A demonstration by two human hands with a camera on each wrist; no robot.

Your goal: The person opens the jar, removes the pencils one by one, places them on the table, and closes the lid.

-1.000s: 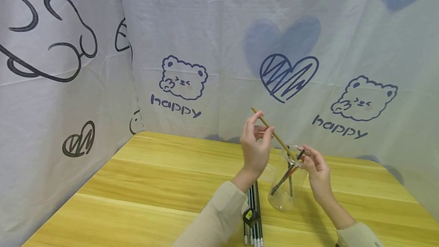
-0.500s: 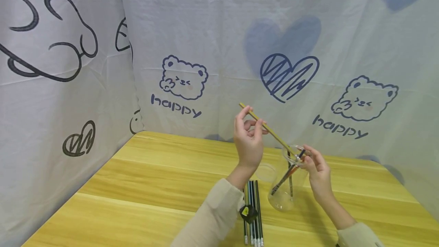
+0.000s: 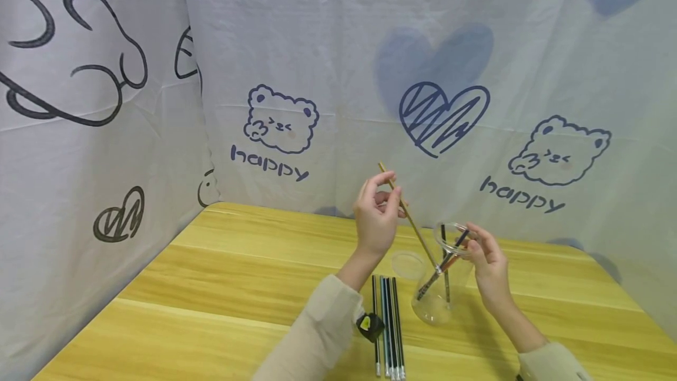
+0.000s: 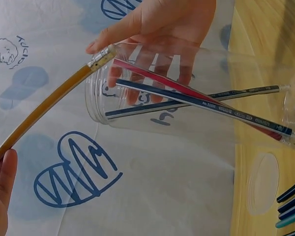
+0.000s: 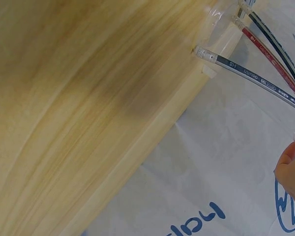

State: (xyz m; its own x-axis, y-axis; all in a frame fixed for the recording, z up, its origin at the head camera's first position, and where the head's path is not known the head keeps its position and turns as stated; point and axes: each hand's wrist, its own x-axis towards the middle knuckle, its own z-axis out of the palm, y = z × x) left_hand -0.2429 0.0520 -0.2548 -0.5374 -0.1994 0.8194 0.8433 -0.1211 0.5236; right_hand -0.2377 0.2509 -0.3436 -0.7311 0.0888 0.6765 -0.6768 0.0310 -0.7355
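My left hand (image 3: 376, 216) pinches a yellow pencil (image 4: 44, 108) near its upper end, and the pencil slants down to the right. Its eraser end (image 4: 102, 58) overlaps the rim of a clear jar (image 3: 456, 287) in the left wrist view; I cannot tell whether it touches. With fingers and thumb at the rim, my right hand (image 3: 491, 266) holds the jar, which stands on the table. Inside it lean a red pencil (image 5: 270, 54), a dark blue pencil (image 4: 201, 104) and a dark pencil (image 3: 446, 275), eraser ends down.
On the wooden table (image 3: 238, 287), several dark and blue pencils (image 3: 388, 328) lie side by side left of the jar. A clear round lid (image 3: 408, 265) lies behind them. White printed cloth (image 3: 338, 104) hangs behind the table and at the left.
The yellow pencil's lower end has come from the jar's mouth to its left side, and the pencil stands steeper. My left hand has shifted left; my right hand stays at the jar.
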